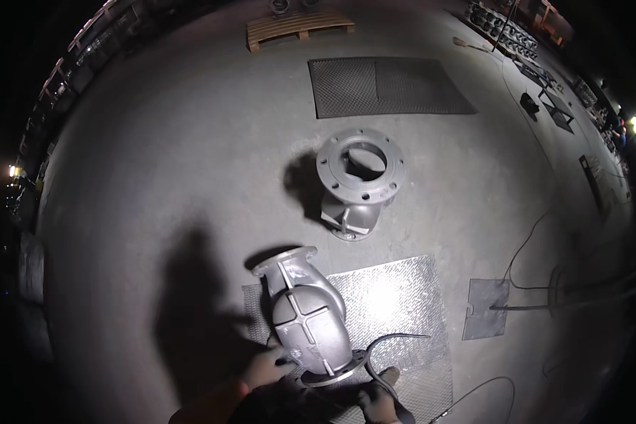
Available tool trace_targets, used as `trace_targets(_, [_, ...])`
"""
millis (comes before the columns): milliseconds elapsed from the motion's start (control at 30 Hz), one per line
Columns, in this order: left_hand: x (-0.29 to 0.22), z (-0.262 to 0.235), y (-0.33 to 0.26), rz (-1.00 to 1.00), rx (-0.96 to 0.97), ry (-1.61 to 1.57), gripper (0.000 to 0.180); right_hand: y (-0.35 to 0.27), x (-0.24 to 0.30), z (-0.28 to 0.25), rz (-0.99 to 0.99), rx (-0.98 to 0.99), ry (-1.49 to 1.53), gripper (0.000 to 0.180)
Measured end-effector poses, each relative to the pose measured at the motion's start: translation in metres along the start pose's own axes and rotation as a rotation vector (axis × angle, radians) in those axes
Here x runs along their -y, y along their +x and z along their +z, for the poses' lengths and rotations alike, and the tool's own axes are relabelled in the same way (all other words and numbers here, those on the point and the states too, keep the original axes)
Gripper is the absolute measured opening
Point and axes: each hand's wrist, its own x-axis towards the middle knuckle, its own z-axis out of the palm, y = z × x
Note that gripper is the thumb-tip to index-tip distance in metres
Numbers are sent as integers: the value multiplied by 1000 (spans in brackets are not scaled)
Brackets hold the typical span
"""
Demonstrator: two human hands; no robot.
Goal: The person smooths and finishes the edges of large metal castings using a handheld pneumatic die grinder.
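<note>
A grey cast metal valve body (311, 318) with raised ribs and a flange at each end lies tilted on a mat in front of me. Close against its lower left side is my left hand (267, 367), thumb and fingers apart; whether they touch the casting is unclear. My right hand (379, 408) is at the lower edge, right of the near flange (332, 378), with its fingers curled. What it holds is hidden. A black hose (372, 364) curves past this hand onto the mat.
Beyond stands a second flanged valve body (361, 169) on the floor. A shiny textured mat (403, 304) lies under the near casting. Farther off are a dark mat (396, 86) and a wooden pallet (300, 30). A flat plate (485, 325) and cables lie right.
</note>
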Motion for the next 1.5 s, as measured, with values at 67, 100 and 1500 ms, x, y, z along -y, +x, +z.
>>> trace_targets(67, [21, 31, 51, 212, -88, 75, 41, 50, -20, -1, -210, -188, -555, 64])
trace_targets(100, [32, 43, 75, 423, -163, 146, 38, 64, -27, 4, -216, -194, -552, 64])
trace_targets(1500, [152, 185, -15, 552, 817, 1108, 47, -11, 36, 6, -933, -417, 203, 41])
